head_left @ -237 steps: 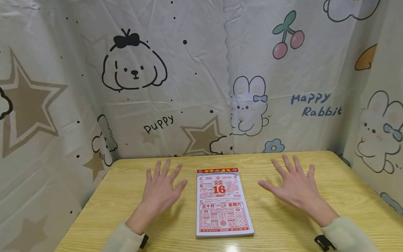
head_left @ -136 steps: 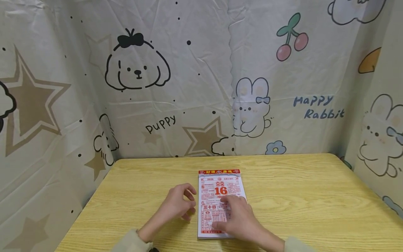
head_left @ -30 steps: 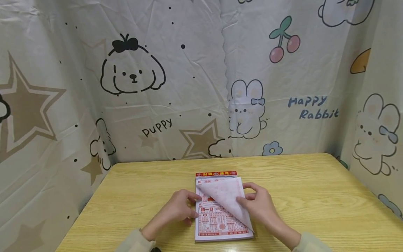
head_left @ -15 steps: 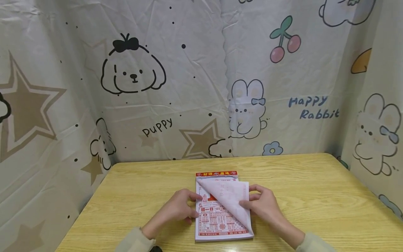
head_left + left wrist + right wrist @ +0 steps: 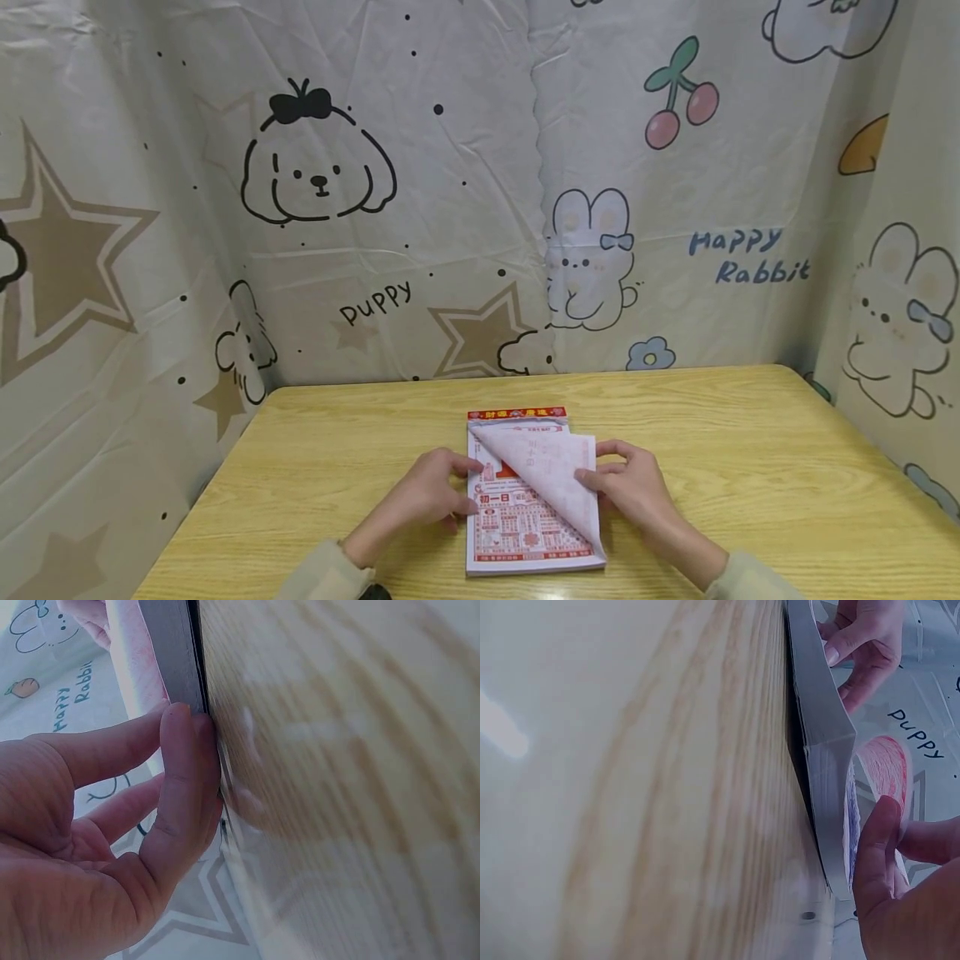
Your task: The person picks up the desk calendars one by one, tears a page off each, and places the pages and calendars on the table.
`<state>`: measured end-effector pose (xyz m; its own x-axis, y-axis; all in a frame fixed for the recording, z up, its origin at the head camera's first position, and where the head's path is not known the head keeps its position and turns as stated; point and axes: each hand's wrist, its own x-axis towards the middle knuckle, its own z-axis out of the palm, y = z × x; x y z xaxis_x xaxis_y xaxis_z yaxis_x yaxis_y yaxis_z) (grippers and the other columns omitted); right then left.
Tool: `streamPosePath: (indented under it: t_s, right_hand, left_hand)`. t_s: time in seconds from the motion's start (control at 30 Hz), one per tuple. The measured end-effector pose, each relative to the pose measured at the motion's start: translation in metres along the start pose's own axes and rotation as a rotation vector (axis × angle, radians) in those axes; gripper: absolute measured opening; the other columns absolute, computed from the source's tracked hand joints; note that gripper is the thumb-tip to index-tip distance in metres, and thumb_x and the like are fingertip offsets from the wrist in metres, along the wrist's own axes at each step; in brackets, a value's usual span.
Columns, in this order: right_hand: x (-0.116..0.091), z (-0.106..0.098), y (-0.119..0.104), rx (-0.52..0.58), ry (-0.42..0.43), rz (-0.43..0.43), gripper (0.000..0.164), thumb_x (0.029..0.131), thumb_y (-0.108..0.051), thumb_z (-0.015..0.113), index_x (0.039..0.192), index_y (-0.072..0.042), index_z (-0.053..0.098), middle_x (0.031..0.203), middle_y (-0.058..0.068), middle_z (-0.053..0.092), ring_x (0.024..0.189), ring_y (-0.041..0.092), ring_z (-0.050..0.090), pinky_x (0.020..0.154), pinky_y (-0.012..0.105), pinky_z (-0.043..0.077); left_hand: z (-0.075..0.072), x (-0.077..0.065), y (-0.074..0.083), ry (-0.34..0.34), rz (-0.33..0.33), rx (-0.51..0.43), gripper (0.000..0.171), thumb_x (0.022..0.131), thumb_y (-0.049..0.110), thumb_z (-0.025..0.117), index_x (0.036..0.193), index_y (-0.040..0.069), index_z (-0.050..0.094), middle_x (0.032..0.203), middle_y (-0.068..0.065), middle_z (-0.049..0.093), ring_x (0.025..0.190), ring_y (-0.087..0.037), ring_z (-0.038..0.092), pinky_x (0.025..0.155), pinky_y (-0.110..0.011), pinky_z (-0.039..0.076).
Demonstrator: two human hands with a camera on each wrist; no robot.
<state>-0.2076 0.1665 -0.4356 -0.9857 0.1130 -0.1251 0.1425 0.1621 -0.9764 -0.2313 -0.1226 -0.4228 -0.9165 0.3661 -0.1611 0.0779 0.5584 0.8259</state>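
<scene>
left hand (image 5: 431, 487): fingers curved, thumb and index slightly apart, tips on the left edge of the calendar (image 5: 513, 533); left wrist view has them curled in against the pad's side, low by the table (image 5: 315, 450), holding the edge.

right hand (image 5: 633, 483): thumb and fingers drawn together in a pinch on the top sheet (image 5: 551, 475), at its right side; thumb over the paper, some fingertips hidden behind it. sheet is folded diagonally up toward the upper right, pale underside showing, paper curving up near the fingers in right wrist view.

calendar lies flat on the table between the hands, red header strip (image 5: 517, 413) at far end, red-printed page visible left of the fold. pale sleeves (image 5: 326, 571) on both arms. patterned cloth (image 5: 465, 142) hangs behind the table and at both sides.
</scene>
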Motion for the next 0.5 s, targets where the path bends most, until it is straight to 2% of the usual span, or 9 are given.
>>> streamPosePath:
  t_s: [0.23,0.5]
  right_hand:
    - [0.0005,-0.001,0.0003,-0.007,0.011,0.005,0.041,0.084,0.002,0.083,0.119,0.007,0.062,0.085,0.015,0.076,0.074,0.022,0.072,0.06,0.034,0.063]
    - [0.0003,-0.0028,0.0014,0.012,0.009,0.01,0.041,0.087,0.003,0.079,0.122,0.009,0.06,0.082,0.014,0.075,0.072,0.023,0.071,0.062,0.034,0.064]
  left_hand:
    - [0.0006,0.0016,-0.0001,0.005,-0.002,0.013,0.052,0.081,-0.009,0.084,0.131,-0.004,0.071,0.122,-0.024,0.063,0.052,-0.022,0.065,0.049,-0.036,0.063]
    - [0.0018,0.0013,0.0024,0.024,-0.028,0.033,0.054,0.08,-0.009,0.085,0.132,-0.003,0.071,0.125,-0.024,0.062,0.052,-0.023,0.065,0.049,-0.034,0.062]
